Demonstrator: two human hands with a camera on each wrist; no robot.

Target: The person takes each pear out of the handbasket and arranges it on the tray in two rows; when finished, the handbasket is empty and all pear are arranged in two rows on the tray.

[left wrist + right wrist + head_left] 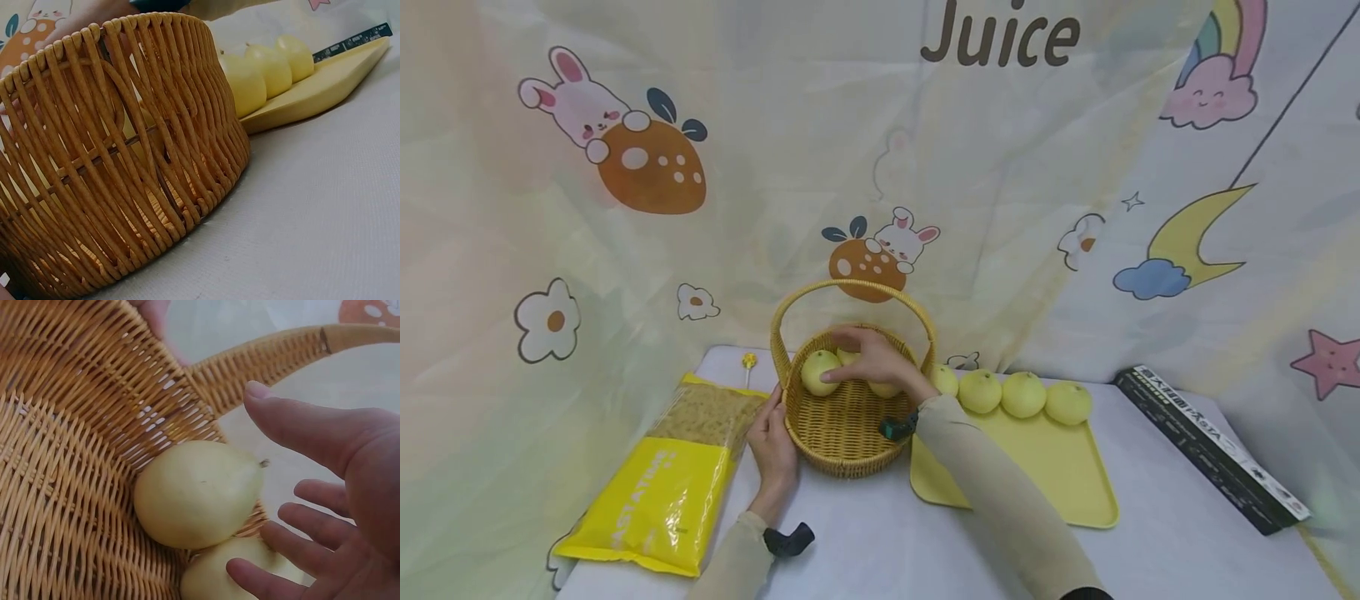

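A round wicker basket [846, 433] with a tall arched handle stands mid-table. Pale yellow pears lie inside, a front pear [820, 375] at the left and others partly behind my right hand [876, 362]. That hand reaches over the rim, thumb and fingers spread. In the right wrist view, its fingers lie close to a stemmed pear [199, 494] and a second pear [231, 572], without closing round either. My left hand [773, 442] rests against the outside of the basket's left wall, by the handle's base. The left wrist view shows mostly basket wall [125, 144].
Right of the basket sits a yellow tray [1037, 467] with several pears [1024, 395] along its back edge. A long black box [1210, 450] lies at the far right. On the left are a yellow pasta bag [655, 492] and a small yellow lollipop-like stick [748, 362].
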